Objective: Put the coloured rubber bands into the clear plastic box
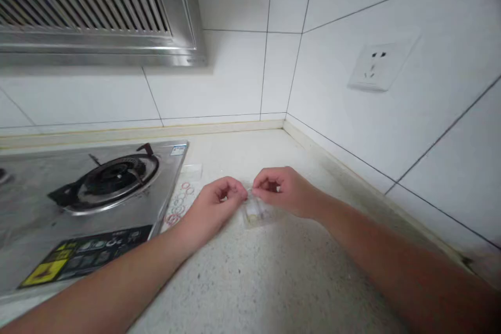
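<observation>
Kitchen corner, white glazed wall tiles with thin dark joints on two walls meeting at the back. Pale speckled stone worktop running along both walls, edged with a cream upstand.

Item 1: small clear plastic packet with something pale yellowish inside, contents too blurred to identify. Lies on the worktop, directly below and between the two hands, its upper edge taken up by the fingertips of both.

Item 2: left hand, forearm entering from the lower left. Fingers curled, thumb and forefinger pressed together in a pinch on the left upper edge of the packet.

Item 3: right hand, forearm entering from the lower right. Fingers curled likewise, tips pinching the right upper edge of the packet. The two hands' fingertips sit just beside one another, nearly touching, above the packet.

Item 4: flat clear sheet printed with small red and green rings, lying on the worktop just left of the left hand, against the edge of the hob.

Item 5: small clear rectangular wrapper, beyond the ring sheet, near the hob's rear corner.

Item 6: stainless steel gas hob at left, with a black round burner and pan support and a yellow and black warning label on its front.

Item 7: brushed steel extractor hood with slatted grille, upper left.

Item 8: white wall socket, on the right-hand wall, well apart from the hands.
</observation>
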Demonstrator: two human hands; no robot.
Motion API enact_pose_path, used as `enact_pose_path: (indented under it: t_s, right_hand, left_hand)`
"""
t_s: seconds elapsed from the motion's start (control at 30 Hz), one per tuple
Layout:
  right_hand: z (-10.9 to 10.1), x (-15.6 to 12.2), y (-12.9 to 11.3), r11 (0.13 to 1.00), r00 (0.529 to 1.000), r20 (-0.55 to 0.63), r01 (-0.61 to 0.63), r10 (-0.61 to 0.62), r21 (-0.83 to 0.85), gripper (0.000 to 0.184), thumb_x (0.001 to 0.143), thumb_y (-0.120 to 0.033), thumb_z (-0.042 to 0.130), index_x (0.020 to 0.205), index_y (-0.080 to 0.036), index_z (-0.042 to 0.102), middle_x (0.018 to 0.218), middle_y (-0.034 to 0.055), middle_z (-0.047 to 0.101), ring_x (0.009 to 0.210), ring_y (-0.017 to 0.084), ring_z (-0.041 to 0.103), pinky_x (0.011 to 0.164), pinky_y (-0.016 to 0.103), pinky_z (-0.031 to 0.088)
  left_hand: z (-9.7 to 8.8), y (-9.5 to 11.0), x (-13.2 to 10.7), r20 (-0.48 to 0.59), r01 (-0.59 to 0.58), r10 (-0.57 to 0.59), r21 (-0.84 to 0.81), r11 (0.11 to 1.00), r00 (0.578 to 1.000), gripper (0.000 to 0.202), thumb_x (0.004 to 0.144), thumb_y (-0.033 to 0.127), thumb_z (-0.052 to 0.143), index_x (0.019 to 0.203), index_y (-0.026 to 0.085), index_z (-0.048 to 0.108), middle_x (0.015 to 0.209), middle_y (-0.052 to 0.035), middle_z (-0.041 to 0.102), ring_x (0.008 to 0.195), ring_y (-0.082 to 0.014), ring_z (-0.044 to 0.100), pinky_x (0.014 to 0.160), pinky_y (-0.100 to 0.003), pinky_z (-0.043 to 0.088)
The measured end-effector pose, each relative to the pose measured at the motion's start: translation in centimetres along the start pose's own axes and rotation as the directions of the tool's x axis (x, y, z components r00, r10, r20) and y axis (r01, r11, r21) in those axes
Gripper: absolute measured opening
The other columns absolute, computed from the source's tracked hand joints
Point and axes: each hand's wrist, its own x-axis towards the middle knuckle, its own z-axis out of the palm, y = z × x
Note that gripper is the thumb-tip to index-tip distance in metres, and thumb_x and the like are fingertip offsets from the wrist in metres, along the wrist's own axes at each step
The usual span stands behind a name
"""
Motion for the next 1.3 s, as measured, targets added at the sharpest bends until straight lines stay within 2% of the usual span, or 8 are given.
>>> enact_pose_path:
  t_s: [0.17, 0.6, 1.0, 1.3]
  right_hand:
    - [0.14, 0.12, 0.44, 1.000, 1.000, 0.000, -0.001, 0.001, 0.022, 0.021, 0.085, -0.038, 0.068, 0.084, -0.017, 0.069, 0.063, -0.0032, 0.055, 0.057, 0.008, 0.045, 0.054, 0.023, 0.035]
    - [0.18, 0.22, 0.39, 0.995, 1.000, 0.011, -0.017, 0.016, 0.097, 0.022, 0.084, -0.037, 0.069, 0.084, -0.016, 0.070, 0.059, -0.0052, 0.049, 0.054, 0.007, 0.039, 0.050, 0.023, 0.030]
    - [0.26, 0.33, 0.64, 0.996, 0.999, 0.035, -0.004, 0.001, 0.086, 0.018, 0.086, -0.035, 0.066, 0.084, -0.017, 0.069, 0.057, -0.0064, 0.045, 0.053, 0.007, 0.035, 0.049, 0.023, 0.027]
    - [0.08, 0.33, 0.99, 0.995, 0.999, 0.044, -0.006, 0.001, 0.097, 0.019, 0.086, -0.035, 0.064, 0.086, -0.016, 0.069, 0.058, -0.0066, 0.045, 0.053, 0.007, 0.035, 0.049, 0.023, 0.027]
  left_hand:
    - [0.07, 0.04, -0.08, 0.013, 0.007, -0.007, -0.002, 1.000, 1.000, 0.028, 0.089, 0.043, 0.063, 0.083, 0.016, 0.061, 0.052, 0.0087, 0.040, 0.044, -0.0054, 0.030, 0.045, -0.021, 0.021]
    - [-0.20, -0.56, 0.10, 0.033, 0.005, -0.004, -0.018, 1.000, 0.999, 0.029, 0.089, 0.045, 0.065, 0.086, 0.016, 0.063, 0.053, 0.0078, 0.044, 0.046, -0.0056, 0.032, 0.045, -0.021, 0.021]
    - [-0.23, -0.57, 0.09, 0.040, 0.009, -0.009, -0.014, 1.000, 0.999, 0.027, 0.090, 0.044, 0.064, 0.085, 0.017, 0.063, 0.053, 0.0080, 0.043, 0.045, -0.0053, 0.033, 0.045, -0.020, 0.023]
    - [-0.14, -0.38, 0.01, 0.042, 0.041, -0.040, -0.016, 0.999, 0.998, 0.029, 0.088, 0.045, 0.064, 0.084, 0.017, 0.062, 0.053, 0.0073, 0.042, 0.046, -0.0064, 0.032, 0.044, -0.021, 0.019]
